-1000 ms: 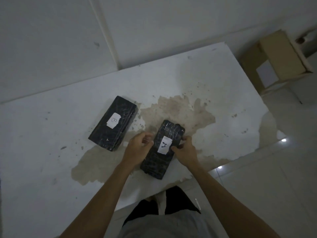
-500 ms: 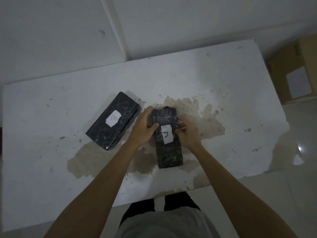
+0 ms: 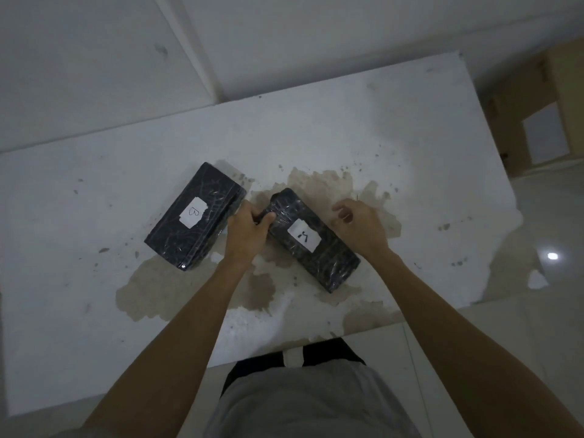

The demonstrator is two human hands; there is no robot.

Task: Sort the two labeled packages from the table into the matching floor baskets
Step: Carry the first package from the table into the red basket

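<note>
Two dark, film-wrapped packages lie on the white stained table [image 3: 347, 121]. The package labelled B [image 3: 196, 216] rests left of centre, untouched. The package labelled A [image 3: 316, 241] lies slanted at centre, its far end pointing up-left. My left hand [image 3: 248, 230] grips that far-left corner, thumb on top. My right hand [image 3: 360, 229] hovers at the package's right side with fingers loosely spread, not clearly touching it. No floor basket is in view.
A cardboard box [image 3: 537, 115] with a pale label stands on the floor past the table's right edge. Glossy floor tiles [image 3: 537, 311] show to the right. A white wall [image 3: 284, 33] runs behind the table. The near table edge is close to my body.
The A package has turned so its far end now points up-left. My right hand has let go of it and opened; my left hand still holds its corner.
</note>
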